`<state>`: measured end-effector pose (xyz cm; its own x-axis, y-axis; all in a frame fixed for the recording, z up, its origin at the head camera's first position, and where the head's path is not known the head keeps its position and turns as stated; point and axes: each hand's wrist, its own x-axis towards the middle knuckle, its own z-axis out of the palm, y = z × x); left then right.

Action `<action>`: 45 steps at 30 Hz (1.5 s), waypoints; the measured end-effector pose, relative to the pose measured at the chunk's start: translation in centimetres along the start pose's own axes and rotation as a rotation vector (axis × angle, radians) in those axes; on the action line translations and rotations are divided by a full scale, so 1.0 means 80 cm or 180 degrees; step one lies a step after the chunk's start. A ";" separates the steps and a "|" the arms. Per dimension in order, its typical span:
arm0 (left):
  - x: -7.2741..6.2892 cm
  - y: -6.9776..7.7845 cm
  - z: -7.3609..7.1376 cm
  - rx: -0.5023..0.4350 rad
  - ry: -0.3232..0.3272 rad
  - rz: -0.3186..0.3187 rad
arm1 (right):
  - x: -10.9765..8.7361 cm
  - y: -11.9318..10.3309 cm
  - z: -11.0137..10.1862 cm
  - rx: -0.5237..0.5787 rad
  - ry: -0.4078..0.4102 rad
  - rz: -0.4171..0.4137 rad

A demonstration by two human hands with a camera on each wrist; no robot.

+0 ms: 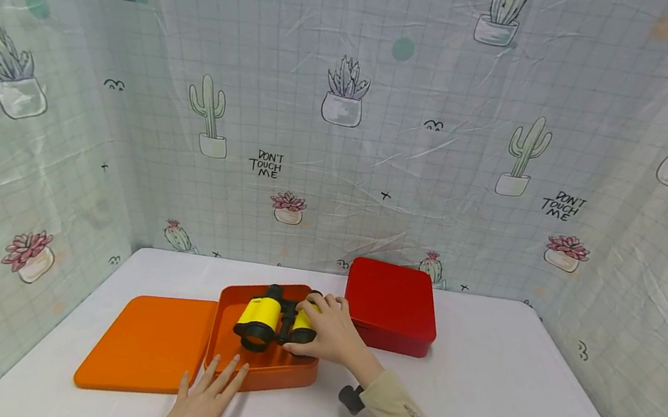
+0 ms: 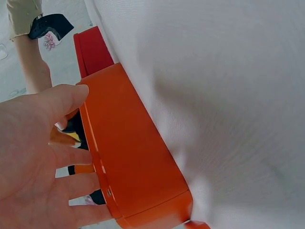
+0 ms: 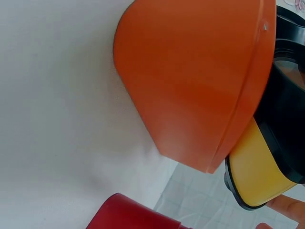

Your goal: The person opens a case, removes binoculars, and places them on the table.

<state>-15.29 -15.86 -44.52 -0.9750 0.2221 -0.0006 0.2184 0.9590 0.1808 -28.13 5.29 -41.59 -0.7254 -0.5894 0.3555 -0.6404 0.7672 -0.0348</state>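
Observation:
Yellow and black binoculars (image 1: 262, 314) are at the open orange box (image 1: 259, 377), overlapping its inside in the head view. My right hand (image 1: 331, 328) grips their right barrel, thumb toward the near end and fingers over the far side. In the right wrist view the yellow barrel (image 3: 259, 164) shows beyond the rim, with fingertips at its end. My left hand (image 1: 203, 400) is spread at the box's near left side, its straight fingers reaching the front rim. The left wrist view shows the left thumb and fingers (image 2: 78, 185) along that rim.
An orange lid (image 1: 151, 343) lies flat against the box's left side. Behind the box to the right stands a closed red box (image 1: 391, 305). A black wrist device (image 1: 352, 399) hangs under the right sleeve. A patterned curtain (image 1: 343, 146) surrounds the white table (image 1: 493, 402).

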 end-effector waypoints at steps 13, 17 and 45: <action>0.000 0.003 0.000 -0.0036 -0.0022 -0.0051 | -0.018 0.006 -0.009 -0.0008 0.0137 -0.0034; 0.000 0.003 0.001 -0.0043 -0.0037 -0.0058 | -0.025 0.008 -0.014 0.0004 0.0162 -0.0064; 0.002 0.000 0.001 0.0071 -0.0048 -0.0084 | -0.091 0.030 -0.041 -0.0092 0.0490 -0.0064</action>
<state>-15.40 -15.80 -44.61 -0.9798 0.1992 -0.0199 0.1936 0.9682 0.1586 -23.55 12.29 -41.20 -0.6638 -0.5606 0.4950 -0.6452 0.7640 -0.0001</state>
